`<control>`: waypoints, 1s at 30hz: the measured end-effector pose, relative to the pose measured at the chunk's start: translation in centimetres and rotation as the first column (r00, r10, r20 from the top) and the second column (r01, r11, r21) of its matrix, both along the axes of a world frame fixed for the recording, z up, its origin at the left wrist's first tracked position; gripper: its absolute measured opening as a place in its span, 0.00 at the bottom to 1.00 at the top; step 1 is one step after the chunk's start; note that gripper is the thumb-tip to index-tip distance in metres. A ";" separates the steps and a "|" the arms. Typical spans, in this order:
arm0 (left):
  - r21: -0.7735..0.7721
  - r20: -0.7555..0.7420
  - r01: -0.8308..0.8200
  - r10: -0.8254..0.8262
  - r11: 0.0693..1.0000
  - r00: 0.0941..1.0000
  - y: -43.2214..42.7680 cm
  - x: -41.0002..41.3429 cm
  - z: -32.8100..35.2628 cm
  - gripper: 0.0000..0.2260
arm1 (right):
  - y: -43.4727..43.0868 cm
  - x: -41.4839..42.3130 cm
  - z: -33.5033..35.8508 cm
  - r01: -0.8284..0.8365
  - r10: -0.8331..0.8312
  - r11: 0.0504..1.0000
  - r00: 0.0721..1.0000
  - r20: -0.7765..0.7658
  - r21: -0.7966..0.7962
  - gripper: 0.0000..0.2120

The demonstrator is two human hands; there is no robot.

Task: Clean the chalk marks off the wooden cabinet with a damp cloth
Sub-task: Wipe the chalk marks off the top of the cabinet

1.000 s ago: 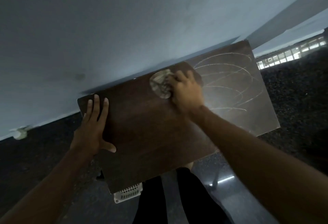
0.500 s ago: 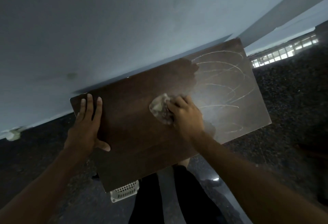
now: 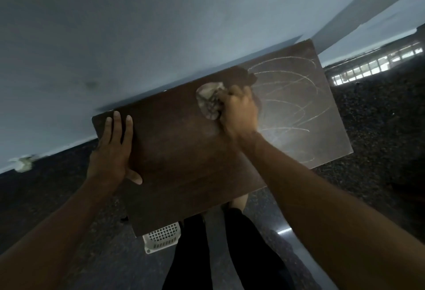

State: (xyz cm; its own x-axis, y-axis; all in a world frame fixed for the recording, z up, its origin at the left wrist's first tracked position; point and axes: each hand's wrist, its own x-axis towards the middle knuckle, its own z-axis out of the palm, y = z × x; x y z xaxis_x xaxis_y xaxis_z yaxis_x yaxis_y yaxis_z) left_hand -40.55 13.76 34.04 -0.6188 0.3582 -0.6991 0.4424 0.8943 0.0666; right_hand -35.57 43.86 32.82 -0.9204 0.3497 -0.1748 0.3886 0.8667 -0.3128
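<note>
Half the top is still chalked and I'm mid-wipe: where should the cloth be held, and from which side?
Take the cloth at its right-hand part, from above, as the right hand does. It lies wadded on the flat cabinet top, so a hand curled over it can likely press down while wiping.

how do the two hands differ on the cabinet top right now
The left hand lies flat, palm down; the right hand is curled round a crumpled cloth. The left hand rests near the left edge on clean dark wood; the right hand sits by the chalk marks. Both are on the cabinet top.
</note>
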 end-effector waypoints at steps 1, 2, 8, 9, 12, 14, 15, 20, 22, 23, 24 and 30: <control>0.011 0.002 -0.005 0.005 1.000 1.000 -0.1 0.0 0.1 0.79 | -1.4 1.1 0.0 -0.053 0.054 0.998 0.999 0.009 -0.021 0.18; 0.013 0.003 -0.009 0.009 1.000 1.000 -0.1 0.0 0.1 0.79 | -2.8 2.5 0.1 -0.119 0.119 0.992 0.993 0.010 -0.052 0.19; -0.009 -0.018 -0.042 0.042 0.999 0.999 -0.3 0.7 0.5 0.74 | -3.1 12.8 -0.8 -0.513 0.513 0.848 0.858 -0.032 -0.134 0.19; -0.006 -0.020 -0.053 0.053 0.999 0.998 -0.5 0.8 0.5 0.74 | -1.6 13.4 -0.9 -0.542 0.541 0.833 0.840 -0.044 -0.105 0.17; 0.006 -0.018 -0.063 0.063 0.998 0.998 -0.6 1.0 0.4 0.72 | 2.8 12.1 -0.5 -0.471 0.471 0.882 0.881 -0.040 -0.006 0.18; 0.001 -0.011 -0.059 0.059 0.998 0.998 -0.6 1.0 0.2 0.72 | 4.2 9.1 -0.3 -0.232 0.232 0.973 0.973 0.009 -0.012 0.19; -0.002 -0.010 -0.054 0.054 0.999 0.998 -0.5 0.9 0.2 0.72 | 4.1 7.4 -0.5 -0.103 0.103 0.995 0.994 0.025 -0.001 0.19; -0.021 -0.003 -0.052 0.052 0.998 0.999 0.3 1.1 0.7 0.71 | -2.1 1.6 -1.0 0.119 -0.119 0.993 0.993 0.007 -0.012 0.23; -0.045 -0.002 -0.054 0.054 0.998 0.999 0.6 1.2 0.9 0.71 | -5.5 2.2 -1.0 -0.009 0.009 0.999 1.000 -0.012 -0.033 0.26; -0.053 0.000 -0.053 0.054 0.997 0.999 0.7 1.2 1.0 0.71 | -6.7 3.1 -1.0 -0.086 0.086 0.996 0.996 -0.027 -0.031 0.27; -0.061 0.007 -0.055 0.055 0.997 0.998 0.8 1.2 1.1 0.71 | -7.5 4.3 -0.9 -0.160 0.159 0.987 0.986 -0.042 -0.021 0.27; -0.065 0.034 -0.059 0.061 0.996 0.998 0.8 1.1 0.8 0.72 | -3.9 11.8 -2.0 -0.417 0.423 0.905 0.901 -0.092 0.083 0.21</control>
State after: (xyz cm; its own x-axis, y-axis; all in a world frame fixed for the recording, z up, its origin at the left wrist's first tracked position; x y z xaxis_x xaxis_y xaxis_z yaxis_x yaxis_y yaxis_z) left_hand -39.49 14.60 34.88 -0.6118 0.2746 -0.7418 0.3860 0.9222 0.0230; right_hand -23.75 39.93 30.81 -0.9960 -0.0666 -0.0598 -0.0478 0.9606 -0.2738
